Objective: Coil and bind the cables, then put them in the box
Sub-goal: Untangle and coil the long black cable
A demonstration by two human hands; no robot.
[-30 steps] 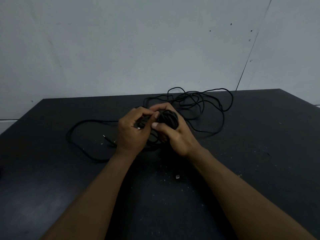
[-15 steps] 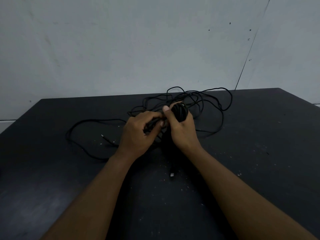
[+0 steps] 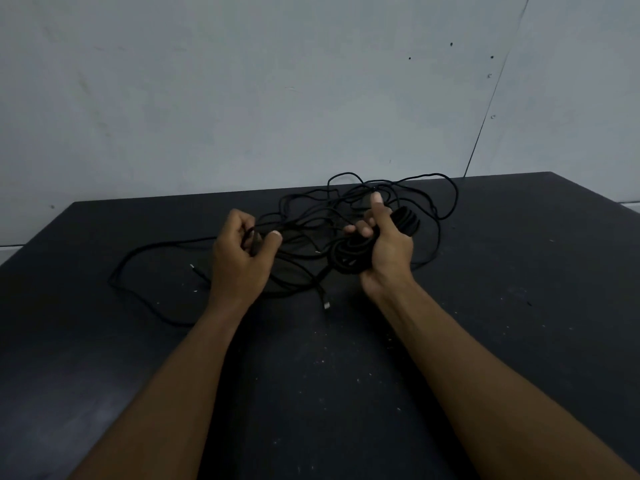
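Near the far edge of a dark worktop (image 3: 519, 306), a person's two bare hands work a long black cable (image 3: 446, 199). The right hand (image 3: 388, 251) grips a partly wound coil (image 3: 349, 258) of it, fingers curled round the bundle and one finger pointing up. The turns of the coil show on both sides of the hand; whether the coil touches the worktop cannot be told. The left hand (image 3: 242, 251), held apart from the right, is closed round a strand of the loose cable. The rest of the cable lies unwound in tangled loops along the far edge behind the hands, with one long loop trailing toward the left edge. A connector (image 3: 326, 304) with a pale tip lies between the two wrists, and a small plug (image 3: 194, 268) lies just left of the left hand. Pale specks dot the near part of the worktop. A grey wall (image 3: 242, 98) rises behind the far edge.
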